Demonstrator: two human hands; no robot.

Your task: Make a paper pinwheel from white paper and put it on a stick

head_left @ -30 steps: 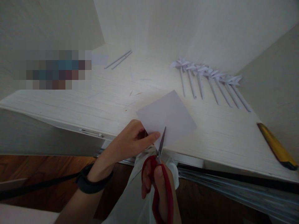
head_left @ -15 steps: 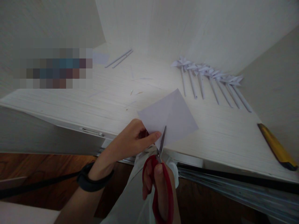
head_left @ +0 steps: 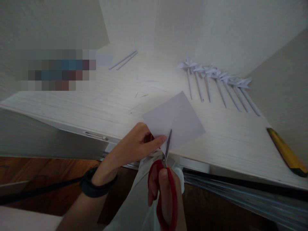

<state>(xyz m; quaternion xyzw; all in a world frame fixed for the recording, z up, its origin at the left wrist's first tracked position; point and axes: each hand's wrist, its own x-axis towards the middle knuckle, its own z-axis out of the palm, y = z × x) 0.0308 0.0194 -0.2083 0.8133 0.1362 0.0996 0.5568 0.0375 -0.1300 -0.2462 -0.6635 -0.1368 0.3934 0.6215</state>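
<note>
A square sheet of white paper (head_left: 180,117) with a faint crease lies turned cornerwise at the front edge of the white surface. My left hand (head_left: 141,141) pinches its near left side, thumb on top and the fingers mostly hidden underneath. A pair of red-handled scissors (head_left: 173,202) is in my right hand (head_left: 165,189), with fingers through the handle loops. One blade lies over the paper, running from the near corner toward the middle; the other blade is largely hidden below the sheet.
Several white paper pinwheels (head_left: 216,75) on rolled-paper sticks lie at the back right. A yellow utility knife (head_left: 286,152) rests near the right edge. Two thin paper rolls (head_left: 124,60) lie at the back left, with small paper scraps (head_left: 144,95) in front. A blurred patch covers the far left.
The scissors look slightly more closed at the handles. The paper and my left hand hold nearly the same place; the whole view has shifted very slightly.
</note>
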